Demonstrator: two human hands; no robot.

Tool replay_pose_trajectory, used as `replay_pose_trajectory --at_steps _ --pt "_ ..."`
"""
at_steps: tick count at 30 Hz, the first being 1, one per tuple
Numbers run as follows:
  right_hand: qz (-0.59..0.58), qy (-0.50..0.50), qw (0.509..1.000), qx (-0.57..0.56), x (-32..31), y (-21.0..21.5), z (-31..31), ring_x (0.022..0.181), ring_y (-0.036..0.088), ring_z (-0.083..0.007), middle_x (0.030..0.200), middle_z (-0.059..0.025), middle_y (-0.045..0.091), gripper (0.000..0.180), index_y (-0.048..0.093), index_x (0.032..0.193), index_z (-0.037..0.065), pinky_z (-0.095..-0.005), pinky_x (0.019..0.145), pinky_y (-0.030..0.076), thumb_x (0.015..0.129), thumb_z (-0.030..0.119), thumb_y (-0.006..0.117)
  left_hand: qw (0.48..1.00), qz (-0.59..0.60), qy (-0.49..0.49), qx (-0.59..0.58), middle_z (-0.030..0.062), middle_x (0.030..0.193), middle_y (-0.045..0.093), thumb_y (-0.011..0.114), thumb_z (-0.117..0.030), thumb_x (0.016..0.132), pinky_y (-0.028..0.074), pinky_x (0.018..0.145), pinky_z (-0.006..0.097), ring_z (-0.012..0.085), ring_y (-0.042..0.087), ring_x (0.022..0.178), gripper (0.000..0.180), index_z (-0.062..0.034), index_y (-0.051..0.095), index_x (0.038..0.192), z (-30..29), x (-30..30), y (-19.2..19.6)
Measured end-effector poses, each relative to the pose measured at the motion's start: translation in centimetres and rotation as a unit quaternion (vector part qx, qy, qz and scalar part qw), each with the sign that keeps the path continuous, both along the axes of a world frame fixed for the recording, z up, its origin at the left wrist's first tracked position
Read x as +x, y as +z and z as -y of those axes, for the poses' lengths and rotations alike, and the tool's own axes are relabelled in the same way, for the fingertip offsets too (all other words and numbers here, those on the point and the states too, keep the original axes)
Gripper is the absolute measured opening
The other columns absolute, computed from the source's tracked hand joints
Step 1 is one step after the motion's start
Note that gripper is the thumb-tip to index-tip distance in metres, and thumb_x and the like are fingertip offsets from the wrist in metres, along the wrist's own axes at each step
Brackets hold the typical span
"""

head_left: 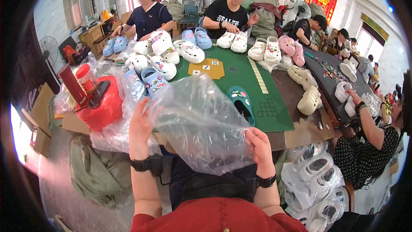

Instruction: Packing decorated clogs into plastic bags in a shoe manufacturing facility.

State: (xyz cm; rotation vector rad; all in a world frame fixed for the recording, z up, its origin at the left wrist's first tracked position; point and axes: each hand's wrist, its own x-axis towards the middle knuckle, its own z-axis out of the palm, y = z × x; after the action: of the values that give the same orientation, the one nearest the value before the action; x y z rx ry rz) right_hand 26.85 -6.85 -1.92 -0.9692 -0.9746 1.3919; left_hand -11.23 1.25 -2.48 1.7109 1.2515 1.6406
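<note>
A large clear plastic bag (201,133) is stretched between my two hands, above the near edge of the table. My left hand (140,122) is closed on its left side, and my right hand (260,144) pinches its lower right edge. Just beyond the bag lies a teal clog (241,99) with colourful charms, its lower part partly covered by the film. A light blue clog (154,82) with charms rests past my left hand. White clogs (161,66) are heaped behind it. The bag looks flat, and no shoe is visible in it.
A red plastic bundle (105,111) with a jar and a phone stands at the left. More clogs (265,50) line the table's far and right sides. Bagged white clogs (319,169) hang low at the right. People sit across the green mat (274,122) and at the dark table (324,66).
</note>
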Motion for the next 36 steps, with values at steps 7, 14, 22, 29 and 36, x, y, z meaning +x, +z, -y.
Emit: replay_pose_trajectory --at_steps 7,14,22,29,36 --pt "-0.182 -0.198 0.963 -0.022 -1.5 -2.0 -2.1 0.067 0.047 0.0001 0.084 0.0084 0.057 0.015 0.066 0.108 0.007 -0.0167 0.059 0.036 0.103 0.018 0.057 0.918 0.235 -0.095 -0.306 0.0187 0.139 0.048 0.07 -0.038 0.092 0.04 0.107 0.044 0.0319 0.044 0.129 0.075 -0.0059 0.035 0.15 3.2 6.5 -2.2" --pt "0.163 -0.344 0.86 0.339 -1.7 0.5 0.3 0.084 0.051 -0.0152 0.085 0.0004 0.052 0.015 0.064 0.105 0.006 -0.0286 0.075 0.041 0.09 0.002 0.062 0.996 -0.087 -0.017 -0.009 0.0112 0.134 0.053 0.085 -0.041 0.074 0.048 0.077 0.032 0.022 0.055 0.109 0.081 -0.0058 0.051 0.139 10.9 10.3 4.9" --pt "0.43 0.167 0.75 0.474 -7.5 5.8 5.1 0.128 0.045 -0.0358 0.131 -0.0153 0.052 0.056 0.065 0.12 0.005 -0.0498 0.106 0.037 0.076 0.036 0.08 0.868 0.205 -0.38 -0.246 0.0224 0.148 0.044 0.071 -0.042 0.092 0.038 0.111 0.048 0.0325 0.044 0.137 0.092 -0.0004 0.02 0.156 10.5 11.9 4.0" --pt "0.216 -0.034 0.896 0.387 -1.2 1.8 2.8 0.131 0.047 -0.0284 0.14 -0.0122 0.049 0.069 0.052 0.137 0.003 -0.0392 0.103 0.04 0.084 0.04 0.076 0.758 0.491 -0.405 -0.146 0.0189 0.127 0.062 0.046 -0.041 0.103 0.049 0.1 0.05 0.0417 0.059 0.118 0.056 -0.0053 0.043 0.146 9.2 7.3 3.3" --pt "0.015 0.119 0.982 0.143 -3.3 1.1 -0.9 0.121 0.052 -0.0165 0.135 -0.0086 0.053 0.065 0.04 0.147 0.005 -0.0332 0.099 0.044 0.093 0.025 0.069 0.826 0.449 -0.262 -0.218 0.0128 0.118 0.065 0.052 -0.041 0.099 0.051 0.092 0.043 0.0305 0.063 0.108 0.058 -0.0025 0.047 0.142 6.7 6.8 4.1"
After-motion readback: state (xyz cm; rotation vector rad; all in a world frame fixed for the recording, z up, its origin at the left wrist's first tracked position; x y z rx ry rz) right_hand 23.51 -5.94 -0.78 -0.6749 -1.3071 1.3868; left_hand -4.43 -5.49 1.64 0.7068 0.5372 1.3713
